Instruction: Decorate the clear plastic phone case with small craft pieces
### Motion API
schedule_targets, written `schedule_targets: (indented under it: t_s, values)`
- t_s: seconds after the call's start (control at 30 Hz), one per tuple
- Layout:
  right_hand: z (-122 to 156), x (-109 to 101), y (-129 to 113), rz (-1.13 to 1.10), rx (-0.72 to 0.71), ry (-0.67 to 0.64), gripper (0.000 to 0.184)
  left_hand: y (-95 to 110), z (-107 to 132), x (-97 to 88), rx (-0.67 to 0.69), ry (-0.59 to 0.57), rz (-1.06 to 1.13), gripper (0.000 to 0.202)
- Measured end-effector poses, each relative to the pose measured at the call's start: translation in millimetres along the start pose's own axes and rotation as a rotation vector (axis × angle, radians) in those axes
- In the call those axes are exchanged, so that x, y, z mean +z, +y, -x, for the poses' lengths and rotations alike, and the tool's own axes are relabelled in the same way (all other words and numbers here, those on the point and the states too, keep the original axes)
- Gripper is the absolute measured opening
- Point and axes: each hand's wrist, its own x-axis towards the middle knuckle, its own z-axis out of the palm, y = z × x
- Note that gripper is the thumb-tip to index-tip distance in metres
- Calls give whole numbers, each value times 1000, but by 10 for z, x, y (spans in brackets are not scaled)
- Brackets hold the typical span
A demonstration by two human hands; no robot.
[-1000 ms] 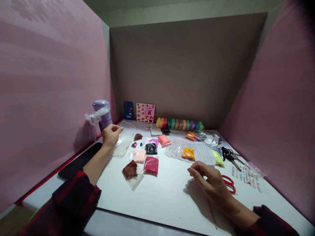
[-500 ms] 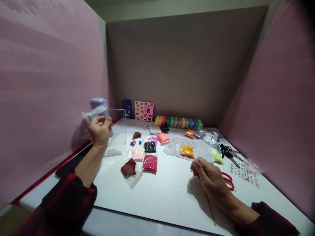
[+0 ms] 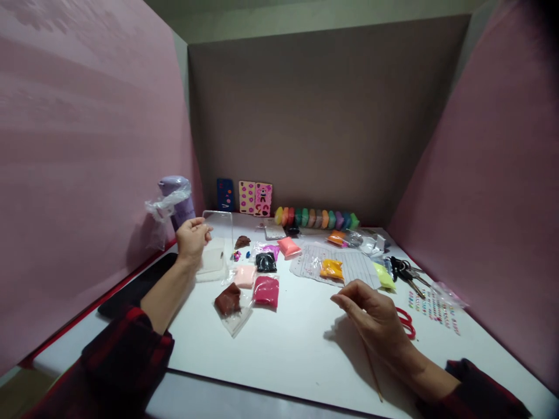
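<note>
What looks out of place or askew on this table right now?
Nothing spilled or damaged. Only the clear plastic phone case sits askew: the left hand holds it tilted, far end raised. The right hand holds a thin wooden stick.

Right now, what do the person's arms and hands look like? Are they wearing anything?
Both hands are bare: no gloves, and no rings or watch that can be seen. The left hand and right hand come out of dark sleeves with a red and black check pattern. The left sleeve is pushed up, leaving the forearm uncovered. The right sleeve ends nearer the wrist.
</note>
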Motion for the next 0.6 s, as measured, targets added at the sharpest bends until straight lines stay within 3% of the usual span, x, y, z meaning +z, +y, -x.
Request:
schedule_targets:
  t_s: [0.1,0.33,0.47,0.6]
  values:
    - [9,-5,-19,-14,13,-1,26,-109,8,36,-87,-85,-38,4]
    - [21,-14,-14,-35,16,-62,37,-332,-26,140,-150,-208,-206,27]
    - [19,-13,-4,-22,-3,-74,37,-388,-103,168,-97,-236,-347,30]
    - [25,-18,4,-22,-18,-83,37,-334,-211,68,32,-244,-529,30]
